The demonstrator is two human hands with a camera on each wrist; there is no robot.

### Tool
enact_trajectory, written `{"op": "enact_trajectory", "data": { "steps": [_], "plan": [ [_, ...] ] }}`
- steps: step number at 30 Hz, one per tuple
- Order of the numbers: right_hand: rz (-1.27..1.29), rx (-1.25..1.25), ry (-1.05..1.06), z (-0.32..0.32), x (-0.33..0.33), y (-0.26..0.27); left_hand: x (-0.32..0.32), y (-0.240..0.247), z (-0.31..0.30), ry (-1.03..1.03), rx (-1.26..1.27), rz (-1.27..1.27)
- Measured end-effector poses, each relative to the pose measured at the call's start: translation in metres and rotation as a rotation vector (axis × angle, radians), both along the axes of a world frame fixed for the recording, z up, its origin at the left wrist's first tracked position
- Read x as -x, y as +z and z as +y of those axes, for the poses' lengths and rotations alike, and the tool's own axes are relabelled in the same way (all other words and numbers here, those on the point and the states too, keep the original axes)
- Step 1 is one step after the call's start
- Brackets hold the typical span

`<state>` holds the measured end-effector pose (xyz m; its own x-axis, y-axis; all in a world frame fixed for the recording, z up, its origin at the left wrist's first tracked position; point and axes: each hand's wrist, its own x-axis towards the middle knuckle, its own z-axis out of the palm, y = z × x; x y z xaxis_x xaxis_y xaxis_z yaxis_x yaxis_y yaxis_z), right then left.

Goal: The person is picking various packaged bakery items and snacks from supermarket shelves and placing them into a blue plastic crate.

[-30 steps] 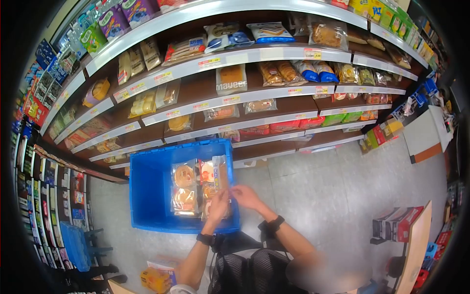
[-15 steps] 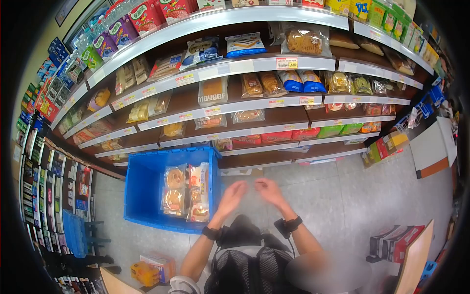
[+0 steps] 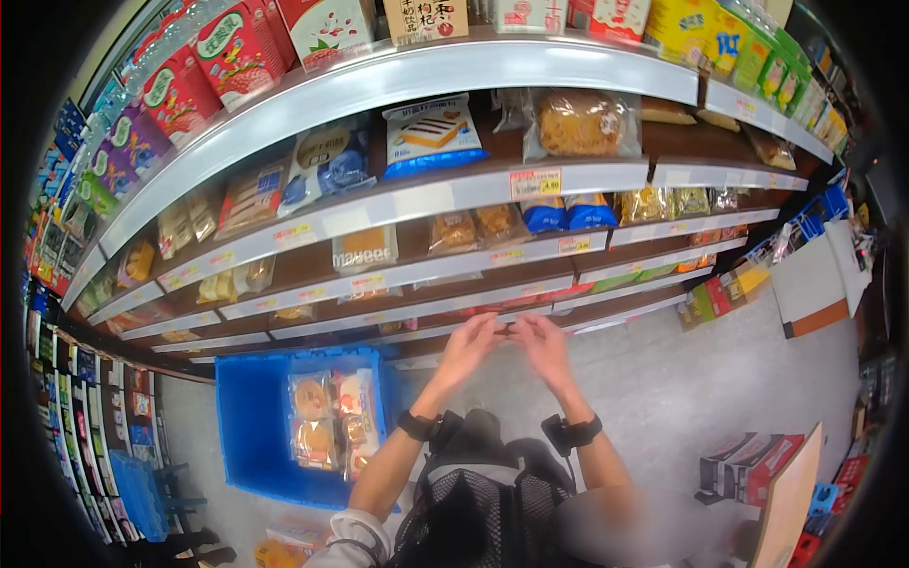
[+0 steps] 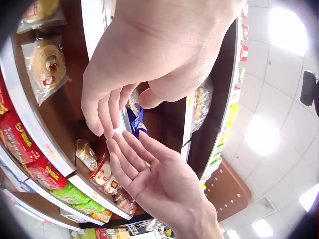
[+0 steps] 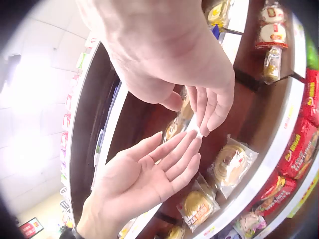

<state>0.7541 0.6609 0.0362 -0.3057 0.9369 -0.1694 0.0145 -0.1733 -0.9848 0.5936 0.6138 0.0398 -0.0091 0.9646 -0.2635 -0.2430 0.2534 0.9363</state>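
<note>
Both hands hang in the air before the shelves, fingertips close together, nothing held. In the head view the left hand (image 3: 467, 352) and the right hand (image 3: 543, 350) are just above the lower shelf edge. The left wrist view has the left hand (image 4: 154, 59) at the top and the right hand (image 4: 164, 184) below, fingers relaxed and slightly bent. From the right wrist, the right hand (image 5: 174, 59) is above and the left hand (image 5: 142, 177) below, palm showing. Packaged breads (image 3: 312, 435) lie in a blue crate (image 3: 251, 426) to the left.
A shelf unit (image 3: 407, 204) curves across the front, with a packaged bread (image 3: 579, 128), a blue-and-white pack (image 3: 434, 133) and drink cartons (image 3: 237, 57) on it. Red and black boxes (image 3: 757, 464) stand at the right. A blue stool (image 3: 137, 492) is at the left.
Both hands have left the crate's right side, moving right and up to the shelf front, and come close together. The shelves appear larger and the crate lower in the head view.
</note>
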Motion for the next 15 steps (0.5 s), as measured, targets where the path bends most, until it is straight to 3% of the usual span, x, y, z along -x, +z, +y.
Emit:
{"op": "enact_trajectory", "data": {
  "steps": [4, 9, 15],
  "plan": [
    [0.010, -0.014, -0.135, 0.049, 0.015, 0.024, 0.006, 0.009, 0.044, 0.030, -0.037, -0.009],
    [-0.026, 0.075, -0.096, 0.090, 0.025, 0.030, 0.012, 0.012, 0.076, 0.086, 0.004, -0.061],
    [-0.029, 0.048, -0.103, 0.124, 0.043, 0.024, 0.014, -0.006, 0.099, 0.090, -0.005, 0.125]
  ]
}}
